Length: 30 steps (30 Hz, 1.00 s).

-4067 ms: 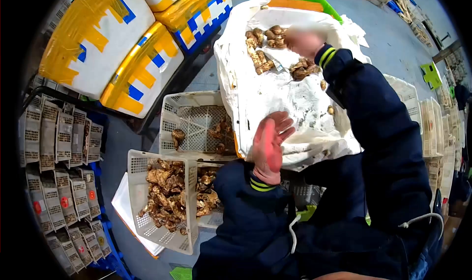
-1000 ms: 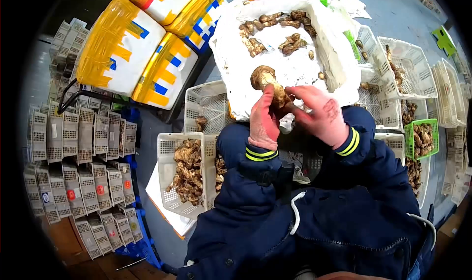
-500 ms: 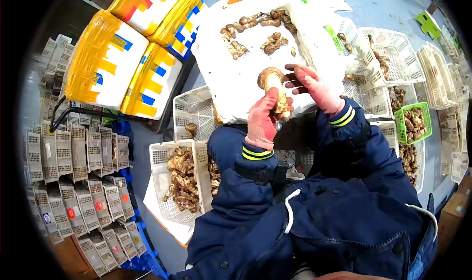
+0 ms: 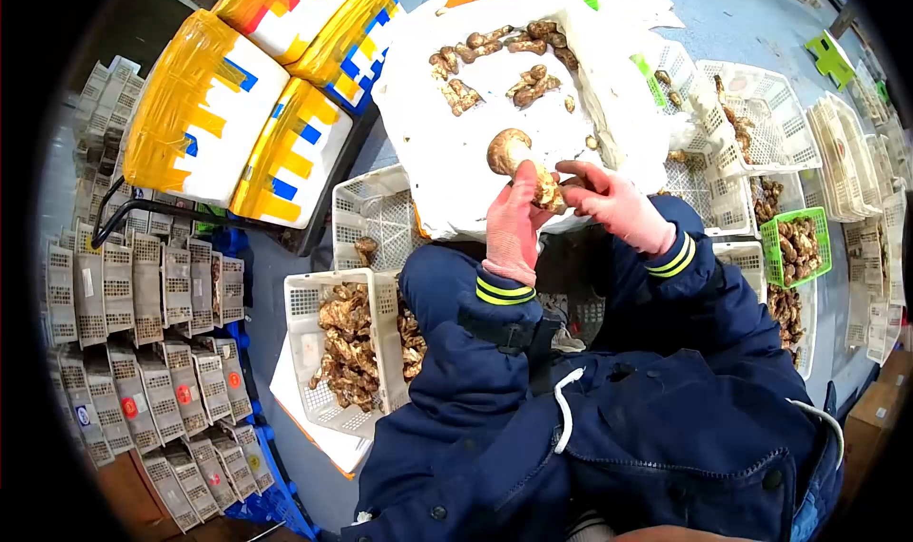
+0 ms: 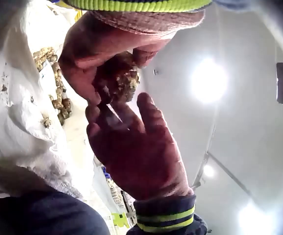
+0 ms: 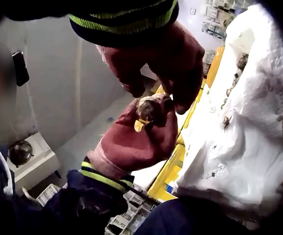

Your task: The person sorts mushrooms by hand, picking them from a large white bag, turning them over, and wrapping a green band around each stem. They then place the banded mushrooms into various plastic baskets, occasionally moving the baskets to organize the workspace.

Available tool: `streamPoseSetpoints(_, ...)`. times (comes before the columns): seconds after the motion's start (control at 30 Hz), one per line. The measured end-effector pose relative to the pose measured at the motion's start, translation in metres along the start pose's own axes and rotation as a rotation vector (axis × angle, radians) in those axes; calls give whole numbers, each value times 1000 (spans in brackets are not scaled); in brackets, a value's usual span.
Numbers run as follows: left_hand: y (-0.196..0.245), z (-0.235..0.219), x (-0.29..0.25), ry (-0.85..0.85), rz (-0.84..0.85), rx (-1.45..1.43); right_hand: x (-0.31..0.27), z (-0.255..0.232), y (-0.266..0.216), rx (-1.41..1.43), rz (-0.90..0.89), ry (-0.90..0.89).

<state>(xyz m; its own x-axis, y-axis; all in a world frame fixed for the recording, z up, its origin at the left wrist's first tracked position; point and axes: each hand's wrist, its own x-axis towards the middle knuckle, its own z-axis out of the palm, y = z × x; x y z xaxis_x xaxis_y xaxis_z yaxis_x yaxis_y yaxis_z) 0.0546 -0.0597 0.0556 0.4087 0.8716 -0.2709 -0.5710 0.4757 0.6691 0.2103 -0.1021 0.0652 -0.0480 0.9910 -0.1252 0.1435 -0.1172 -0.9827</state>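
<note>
My left hand (image 4: 511,228) grips a big mushroom (image 4: 510,150) by its stem, the brown cap pointing away and the soil-flecked base towards my body. Both hands wear pinkish gloves. My right hand (image 4: 623,211) reaches in from the right, its fingertips right at the stem's base. Seen from the left wrist, the base (image 5: 129,85) shows within the left hand, while the right hand (image 5: 141,156) lies opposite with thumb and fingers apart. Several smaller mushrooms (image 4: 534,86) lie beyond on the white lining of a foam box (image 4: 409,124).
A white crate (image 4: 297,300) full of mushrooms stands at left, another crate (image 4: 352,200) behind it. At right are white crates (image 4: 799,114) and a green basket (image 4: 825,247) of mushrooms. Taped foam boxes (image 4: 200,114) fill the back left; stacked crates (image 4: 90,295) line the far left.
My right hand earlier reached among the mushrooms in the box. A large mushroom then came into my left hand; the right hand lifted away from it, then returned to its base.
</note>
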Motion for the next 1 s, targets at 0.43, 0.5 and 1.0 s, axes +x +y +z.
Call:
streamPoseSetpoints(0.43,4,-8,5,6,-113,353,3,8,7,518,239,100)
streamPoseSetpoints(0.5,5,-10,4,-6,-108,386,3,8,8,578,278,74)
streamPoseSetpoints(1.0,18,-14,-1,203,46,484,8,-7,17,903,405,-15)
